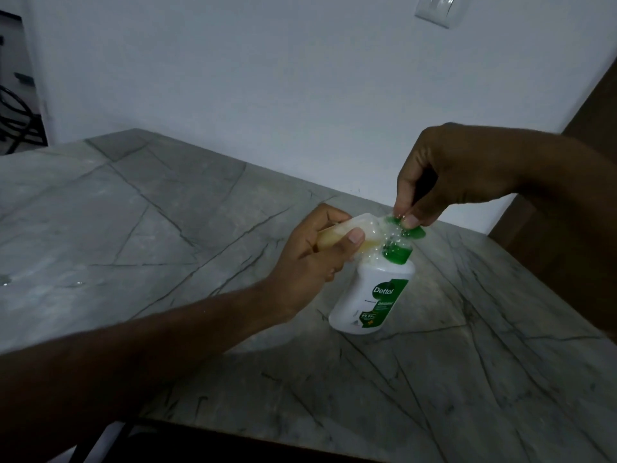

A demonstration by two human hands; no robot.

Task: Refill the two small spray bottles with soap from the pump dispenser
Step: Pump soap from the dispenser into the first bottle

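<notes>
Head view. Pump dispenser (370, 295): white body, green label and green pump head, standing on the grey veined surface (167, 208) near its right edge. Small spray bottle (127, 233): clear, yellowish liquid inside, held tilted with its mouth at the pump spout. Left hand (310, 259): curled around the small spray bottle. Right hand (447, 175): fingertips pinching the green pump head.

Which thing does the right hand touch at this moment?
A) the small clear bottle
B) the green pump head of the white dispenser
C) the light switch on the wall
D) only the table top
B: the right hand presses its fingertips on the green pump head of the white dispenser, while the left hand holds the small clear bottle at the spout.
</notes>
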